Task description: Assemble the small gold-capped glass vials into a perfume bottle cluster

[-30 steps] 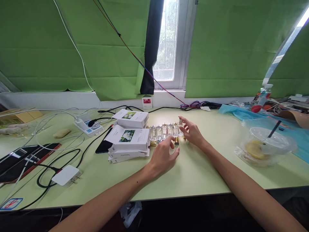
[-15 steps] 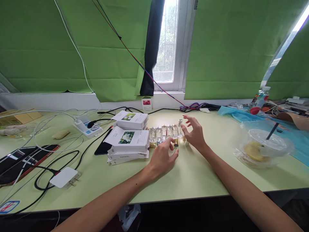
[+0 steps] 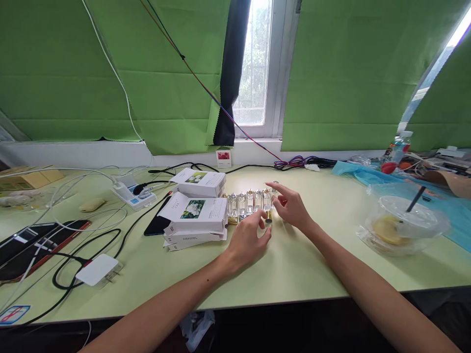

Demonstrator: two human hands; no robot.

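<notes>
Several small clear glass bottles (image 3: pixel 250 202) stand in a row on the pale green table, right of the white boxes. Gold caps (image 3: pixel 269 216) lie along the front of the row. My left hand (image 3: pixel 250 237) rests at the front of the bottles, its fingers bent and its thumb apart, beside a gold cap. At the right end of the row is my right hand (image 3: pixel 290 205), its index finger stretched over the last bottles and its other fingers curled; it partly hides a bottle there. Whether it grips that bottle is unclear.
White boxes with flower pictures (image 3: pixel 200 215) are stacked left of the bottles, beside a dark phone (image 3: pixel 156 220). Cables, a power strip (image 3: pixel 136 195) and a white charger (image 3: pixel 98 269) lie further left. A bagged cup with a straw (image 3: pixel 401 223) stands at the right.
My right hand has moved slightly left and its fingers have drawn in around the right end of the bottle row. My left hand is nearly still.
</notes>
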